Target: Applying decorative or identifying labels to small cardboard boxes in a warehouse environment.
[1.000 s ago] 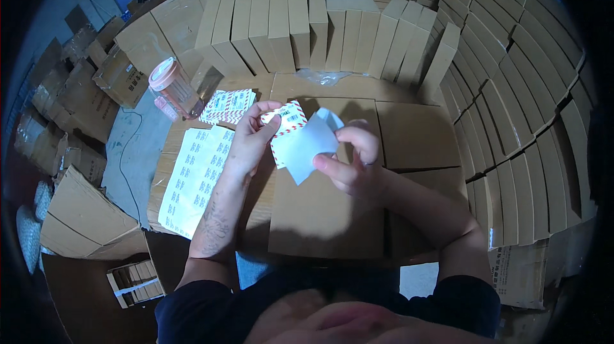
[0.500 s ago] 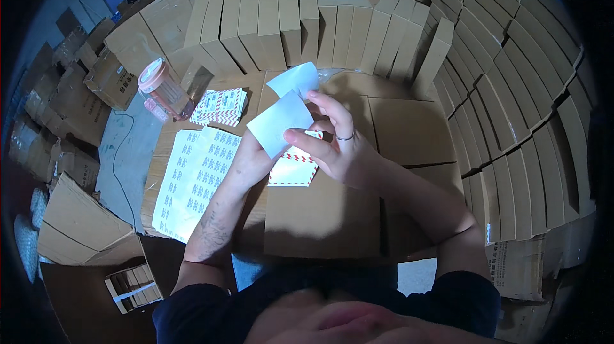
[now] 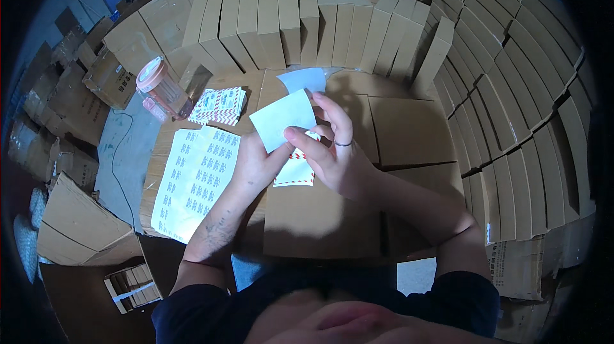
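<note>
My left hand (image 3: 254,164) is closed at the lower left of a plain white paper slip (image 3: 281,116), its fingers mostly hidden behind it. My right hand (image 3: 337,155), with a ring on one finger, presses its thumb on the same slip's lower right corner. Its other fingers reach behind the slip's right side. Beyond them shows another pale paper slip (image 3: 304,80), near my right fingertips. Below the hands, between them, hangs a white paper slip with a red-striped edge (image 3: 295,173). Which fingers hold that one is partly hidden.
Flat cardboard boxes (image 3: 323,222) lie under my hands. To the left are printed label sheets (image 3: 192,181), a stack of striped-edge slips (image 3: 219,106) and a pink-lidded bottle (image 3: 165,88). Upright boxes (image 3: 268,24) line the back; stacked boxes (image 3: 511,101) wall the right.
The front white slip has turned flatter and shifted slightly right with my hands. The farther pale slip has tilted and appears lower. The striped-edge slip has moved a little.
</note>
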Demonstrator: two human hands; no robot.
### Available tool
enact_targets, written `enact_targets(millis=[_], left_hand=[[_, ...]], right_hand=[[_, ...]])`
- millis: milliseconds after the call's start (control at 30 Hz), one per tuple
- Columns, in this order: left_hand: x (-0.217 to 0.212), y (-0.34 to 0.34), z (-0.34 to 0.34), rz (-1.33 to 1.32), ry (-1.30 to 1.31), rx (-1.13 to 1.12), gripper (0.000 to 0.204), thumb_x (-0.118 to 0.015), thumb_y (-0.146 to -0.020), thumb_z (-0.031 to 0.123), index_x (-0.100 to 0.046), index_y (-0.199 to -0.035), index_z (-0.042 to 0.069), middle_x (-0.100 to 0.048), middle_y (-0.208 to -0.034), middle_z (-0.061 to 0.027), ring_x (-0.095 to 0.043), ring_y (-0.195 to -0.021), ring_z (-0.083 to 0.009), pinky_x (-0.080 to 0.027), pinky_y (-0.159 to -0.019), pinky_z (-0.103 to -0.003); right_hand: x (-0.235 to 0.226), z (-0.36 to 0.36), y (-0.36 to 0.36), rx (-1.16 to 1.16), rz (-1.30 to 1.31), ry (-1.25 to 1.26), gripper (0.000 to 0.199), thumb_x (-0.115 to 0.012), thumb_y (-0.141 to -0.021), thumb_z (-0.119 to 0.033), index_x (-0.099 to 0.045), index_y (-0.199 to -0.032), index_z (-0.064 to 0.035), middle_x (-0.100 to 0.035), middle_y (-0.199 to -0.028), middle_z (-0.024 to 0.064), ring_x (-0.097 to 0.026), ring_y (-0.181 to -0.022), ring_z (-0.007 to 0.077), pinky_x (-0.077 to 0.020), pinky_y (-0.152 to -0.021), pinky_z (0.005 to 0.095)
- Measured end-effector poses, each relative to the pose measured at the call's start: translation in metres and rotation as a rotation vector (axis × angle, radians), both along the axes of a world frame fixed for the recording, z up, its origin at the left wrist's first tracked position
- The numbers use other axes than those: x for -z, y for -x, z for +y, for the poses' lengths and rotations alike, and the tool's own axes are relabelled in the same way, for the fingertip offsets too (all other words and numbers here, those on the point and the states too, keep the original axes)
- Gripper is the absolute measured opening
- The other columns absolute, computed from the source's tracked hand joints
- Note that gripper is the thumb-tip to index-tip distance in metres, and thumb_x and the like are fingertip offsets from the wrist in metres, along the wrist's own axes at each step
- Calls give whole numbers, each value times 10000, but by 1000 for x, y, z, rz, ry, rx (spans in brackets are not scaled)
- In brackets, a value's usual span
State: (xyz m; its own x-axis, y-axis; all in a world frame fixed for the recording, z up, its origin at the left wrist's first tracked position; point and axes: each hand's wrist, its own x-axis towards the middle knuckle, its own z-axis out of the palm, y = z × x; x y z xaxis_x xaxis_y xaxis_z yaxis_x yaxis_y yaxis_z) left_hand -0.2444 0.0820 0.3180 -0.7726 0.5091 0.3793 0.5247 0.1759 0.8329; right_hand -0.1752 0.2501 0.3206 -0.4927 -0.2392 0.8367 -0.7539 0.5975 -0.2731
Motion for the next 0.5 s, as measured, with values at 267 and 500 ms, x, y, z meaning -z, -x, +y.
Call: enact_targets(millis=[267,500], left_hand=[[-1,-2,1,53,12,-46,231,-682,-821,102,-669,-1026,-4,-712,-857,-157,-718,-830,-265,-546,-696,-344],[-1,0,1,69,-15,-60,242,-683,-816,95,-668,-1040,4,-711,-861,-158,-717,-834,-268,-547,-705,-340]], right_hand=[[3,-3,-2,-49,-73,11,469,-617,-898,-9,-551,-1326,-187,-172,-1445,172,-336,-1362,388,-413,-1090,478],[7,-6,-5,-67,-94,36,494,-636,-879,5,-550,-1328,-181,-173,-1450,174,-343,-1355,390,-427,-1078,471]])
